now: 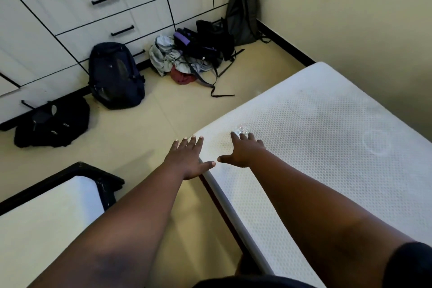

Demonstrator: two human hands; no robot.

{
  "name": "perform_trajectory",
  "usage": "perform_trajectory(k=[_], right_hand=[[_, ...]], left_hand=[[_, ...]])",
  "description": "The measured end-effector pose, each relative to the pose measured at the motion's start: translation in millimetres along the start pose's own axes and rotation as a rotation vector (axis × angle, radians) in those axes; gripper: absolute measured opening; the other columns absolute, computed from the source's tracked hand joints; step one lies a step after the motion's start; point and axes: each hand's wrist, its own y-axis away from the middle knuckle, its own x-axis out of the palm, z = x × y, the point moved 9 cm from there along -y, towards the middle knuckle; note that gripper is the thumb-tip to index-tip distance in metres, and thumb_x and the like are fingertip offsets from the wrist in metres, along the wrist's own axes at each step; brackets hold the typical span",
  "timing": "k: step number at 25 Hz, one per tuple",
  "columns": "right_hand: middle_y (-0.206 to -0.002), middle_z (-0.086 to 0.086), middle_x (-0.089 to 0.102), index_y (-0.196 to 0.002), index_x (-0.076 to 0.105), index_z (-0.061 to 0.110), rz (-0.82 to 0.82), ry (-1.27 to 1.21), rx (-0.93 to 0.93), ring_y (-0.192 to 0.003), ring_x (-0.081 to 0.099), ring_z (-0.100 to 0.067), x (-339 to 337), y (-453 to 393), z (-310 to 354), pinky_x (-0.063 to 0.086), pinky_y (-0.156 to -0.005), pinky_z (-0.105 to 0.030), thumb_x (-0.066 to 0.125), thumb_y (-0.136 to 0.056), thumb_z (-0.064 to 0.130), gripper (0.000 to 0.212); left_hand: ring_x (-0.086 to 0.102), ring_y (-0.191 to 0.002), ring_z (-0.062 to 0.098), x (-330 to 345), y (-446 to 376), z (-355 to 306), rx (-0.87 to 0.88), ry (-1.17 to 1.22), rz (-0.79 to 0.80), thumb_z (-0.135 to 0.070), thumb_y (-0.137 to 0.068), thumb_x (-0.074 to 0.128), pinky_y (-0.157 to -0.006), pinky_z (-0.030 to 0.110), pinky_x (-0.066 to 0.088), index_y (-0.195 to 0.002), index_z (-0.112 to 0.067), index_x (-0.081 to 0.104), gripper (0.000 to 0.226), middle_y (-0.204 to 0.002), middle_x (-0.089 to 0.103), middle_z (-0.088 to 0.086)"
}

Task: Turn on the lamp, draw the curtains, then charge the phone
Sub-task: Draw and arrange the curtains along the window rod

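Bare mattress [327,138] fills the right; bags [115,75] line the wardrobe [70,7]. Left hand [187,159] and right hand [243,149] reach out flat, each grip released, holding nothing. No lamp, curtains or phone show: look up, find the lamp first.

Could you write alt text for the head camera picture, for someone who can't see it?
Two bare arms reach forward, the left hand and right hand spread open over the corner of a bare white mattress. Backpacks and clothes lie by white drawers.
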Motion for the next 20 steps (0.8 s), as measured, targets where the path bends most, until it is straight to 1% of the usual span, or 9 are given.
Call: perform_trajectory(k=[3,7,10,12,16,18,20], right_hand=[[-0.16,-0.012,0.008,-0.151,0.006,0.02,-0.012,-0.014,0.041,-0.146,0.003,-0.036,-22.5,-22.6,8.7,0.015,-0.112,-0.056,0.046,-0.075,0.078,0.104],[-0.16,-0.012,0.007,-0.151,0.008,0.02,-0.024,0.057,0.015,-0.146,0.003,-0.036,-49.2,-58.5,54.5,0.017,-0.112,-0.055,0.043,-0.074,0.081,0.104],[-0.159,-0.012,0.008,-0.15,0.011,0.02,-0.054,0.072,0.046,-0.146,0.005,-0.036,-78.3,-86.1,89.8,0.018,-0.112,-0.055,0.042,-0.073,0.082,0.104],[-0.159,-0.012,0.01,-0.15,0.013,0.02,-0.068,0.042,0.072,-0.145,0.006,-0.036,-100.2,-103.9,116.1,0.018,-0.112,-0.055,0.042,-0.073,0.082,0.103],[-0.159,-0.01,0.011,-0.15,0.011,0.021,-0.114,-0.048,0.123,-0.146,0.006,-0.034,-135.4,-134.6,158.5,0.017,-0.112,-0.054,0.042,-0.073,0.082,0.103],[-0.16,-0.01,0.01,-0.151,0.01,0.022,-0.126,-0.036,0.135,-0.146,0.005,-0.035,-145.4,-146.7,164.0,0.015,-0.113,-0.055,0.042,-0.073,0.081,0.103],[-0.16,-0.01,0.01,-0.151,0.009,0.022,-0.13,-0.016,0.162,-0.146,0.004,-0.035,-152.1,-157.7,158.5,0.014,-0.113,-0.055,0.042,-0.073,0.082,0.103]], left_hand=[[-0.001,-0.148,0.025,-21.4,-21.1,20.1,0.021,0.018,-0.018,-0.073,-0.086,0.031,-0.118,0.044,-0.002,-0.153,-0.022,-0.005,0.091,-0.161,-0.002,0.005],[-0.002,-0.148,0.025,-41.5,-54.5,64.8,0.059,0.023,-0.019,-0.073,-0.086,0.03,-0.117,0.044,-0.003,-0.153,-0.022,-0.005,0.091,-0.161,-0.004,0.006],[-0.003,-0.148,0.026,-62.8,-79.0,112.1,0.109,-0.024,-0.017,-0.073,-0.086,0.029,-0.117,0.045,-0.004,-0.153,-0.023,-0.006,0.091,-0.161,-0.005,0.006],[-0.001,-0.148,0.027,-82.1,-94.1,156.4,0.093,-0.013,-0.013,-0.075,-0.084,0.029,-0.117,0.045,-0.003,-0.153,-0.022,-0.005,0.093,-0.161,-0.004,0.006],[0.0,-0.148,0.028,-131.8,-135.2,241.8,-0.008,-0.002,-0.023,-0.078,-0.082,0.029,-0.117,0.045,-0.002,-0.153,-0.022,-0.003,0.096,-0.161,-0.003,0.007],[-0.001,-0.147,0.028,-144.5,-156.5,250.0,0.005,-0.022,-0.008,-0.079,-0.082,0.029,-0.117,0.046,-0.002,-0.153,-0.021,-0.004,0.097,-0.161,-0.003,0.007],[-0.002,-0.147,0.028,-147.8,-173.0,233.0,0.081,-0.053,0.012,-0.078,-0.083,0.03,-0.117,0.046,-0.002,-0.153,-0.021,-0.004,0.097,-0.161,-0.004,0.008]])
